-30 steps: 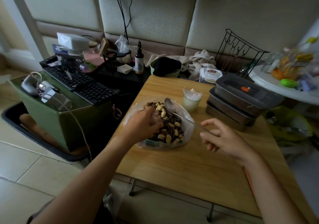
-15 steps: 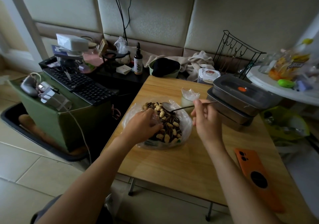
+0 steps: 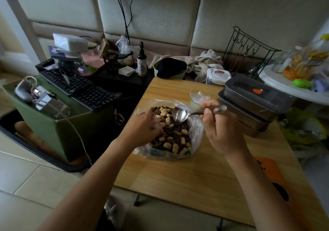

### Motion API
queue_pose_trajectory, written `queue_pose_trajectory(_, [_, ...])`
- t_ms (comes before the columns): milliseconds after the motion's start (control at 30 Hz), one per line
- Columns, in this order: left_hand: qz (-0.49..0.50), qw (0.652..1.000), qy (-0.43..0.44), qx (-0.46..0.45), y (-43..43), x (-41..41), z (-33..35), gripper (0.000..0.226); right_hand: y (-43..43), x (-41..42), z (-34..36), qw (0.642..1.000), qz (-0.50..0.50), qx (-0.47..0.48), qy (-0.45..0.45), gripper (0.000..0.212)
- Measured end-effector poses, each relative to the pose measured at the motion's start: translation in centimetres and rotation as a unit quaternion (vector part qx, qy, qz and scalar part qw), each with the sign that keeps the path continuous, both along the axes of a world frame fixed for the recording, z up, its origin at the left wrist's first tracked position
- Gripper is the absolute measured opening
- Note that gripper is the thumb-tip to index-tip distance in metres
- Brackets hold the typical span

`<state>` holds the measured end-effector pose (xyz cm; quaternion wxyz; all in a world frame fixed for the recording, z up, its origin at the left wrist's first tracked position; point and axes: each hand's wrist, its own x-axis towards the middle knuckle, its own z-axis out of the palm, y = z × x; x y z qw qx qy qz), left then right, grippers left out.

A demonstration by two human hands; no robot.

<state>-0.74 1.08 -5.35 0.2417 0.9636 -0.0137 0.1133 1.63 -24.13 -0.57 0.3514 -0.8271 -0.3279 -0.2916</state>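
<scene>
Right hand (image 3: 219,132) gripping shiny spoon (image 3: 179,114), left hand (image 3: 142,129) pinching bag (image 3: 196,132)

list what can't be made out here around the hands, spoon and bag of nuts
Head view:
Fingertips of the left hand, holding the bag: hidden under its knuckles and plastic.
Small cup: mostly behind the right hand and spoon.
Orange phone: crossed by the right forearm.
Packets on the white table: blurred.

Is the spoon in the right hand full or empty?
Empty: the spoon shows a bare shiny bowl, nothing in it; the right hand grips its handle.
</scene>
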Motion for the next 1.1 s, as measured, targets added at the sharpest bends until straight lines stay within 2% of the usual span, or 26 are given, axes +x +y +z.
queue_pose_trajectory(67, [-0.002, 1.000, 0.004, -0.005, 0.0, 0.0, -0.1, 0.041, 0.2, -0.6, 0.1, 0.993, -0.027, 0.094, 0.072, 0.032])
queue_pose_trajectory(100, [-0.003, 1.000, 0.008, -0.007, 0.0, 0.0, -0.2, 0.041, 0.3, -0.9, 0.2, 0.977, -0.046, 0.163, 0.130, 0.030])
queue_pose_trajectory(200, [-0.003, 1.000, 0.011, -0.007, 0.0, -0.1, -0.3, 0.043, 0.6, -1.3, 0.2, 0.888, -0.108, 0.346, 0.283, 0.031])
queue_pose_trajectory(300, [-0.002, 1.000, 0.009, -0.009, 0.0, -0.2, -0.3, 0.045, 0.1, -1.0, 0.1, 0.777, -0.137, 0.481, 0.383, 0.027])
queue_pose_trajectory(333, [-0.002, 1.000, 0.006, -0.012, 0.0, -0.2, -0.3, 0.043, -0.1, -1.0, 0.2, 0.755, -0.131, 0.502, 0.401, 0.025])
queue_pose_trajectory(367, [-0.001, 1.000, 0.003, -0.014, -0.1, -0.2, -0.2, 0.041, -0.4, -1.0, 0.4, 0.759, -0.124, 0.497, 0.401, 0.024])
queue_pose_trajectory(400, [0.000, 1.000, 0.000, -0.014, -0.2, -0.2, -0.2, 0.038, -0.5, -1.1, 0.5, 0.793, -0.116, 0.462, 0.379, 0.025])
queue_pose_trajectory(433, [0.003, 1.000, -0.004, -0.013, -0.3, -0.2, -0.2, 0.036, -0.5, -1.3, 0.7, 0.848, -0.105, 0.401, 0.331, 0.027])
queue_pose_trajectory(500, [0.009, 1.000, -0.007, -0.011, -0.4, -0.3, 0.1, 0.038, -0.3, -1.6, 1.0, 0.956, -0.065, 0.226, 0.178, 0.028])
queue_pose_trajectory(533, [0.010, 1.000, -0.008, -0.010, -0.4, -0.2, 0.3, 0.041, -0.2, -1.7, 1.0, 0.985, -0.041, 0.139, 0.094, 0.029])
queue_pose_trajectory(567, [0.012, 1.000, -0.007, -0.008, -0.5, -0.2, 0.4, 0.044, -0.1, -1.7, 0.8, 0.997, -0.022, 0.066, 0.025, 0.031])
queue_pose_trajectory(633, [0.020, 1.000, 0.001, 0.002, -0.5, -0.2, 0.4, 0.046, 0.4, -1.9, 0.5, 0.999, -0.014, -0.029, -0.036, 0.032])
queue_pose_trajectory(700, [0.027, 0.999, 0.013, 0.012, -0.7, -0.2, 0.3, 0.041, 0.9, -2.3, 0.6, 0.996, -0.025, -0.074, -0.046, 0.030])
queue_pose_trajectory(800, [0.033, 0.999, 0.021, 0.023, -0.8, -0.3, 0.0, 0.037, 1.3, -2.4, 0.4, 0.994, -0.018, -0.093, -0.050, 0.025])
queue_pose_trajectory(967, [0.025, 0.998, 0.047, 0.041, -0.7, -0.2, -0.2, 0.051, 1.7, -2.4, 1.1, 0.995, 0.012, -0.085, -0.047, 0.028])
queue_pose_trajectory(1100, [0.028, 0.997, 0.061, 0.043, -0.8, -0.1, -0.2, 0.058, 2.4, -2.1, 1.1, 0.992, 0.020, -0.120, -0.027, 0.024])
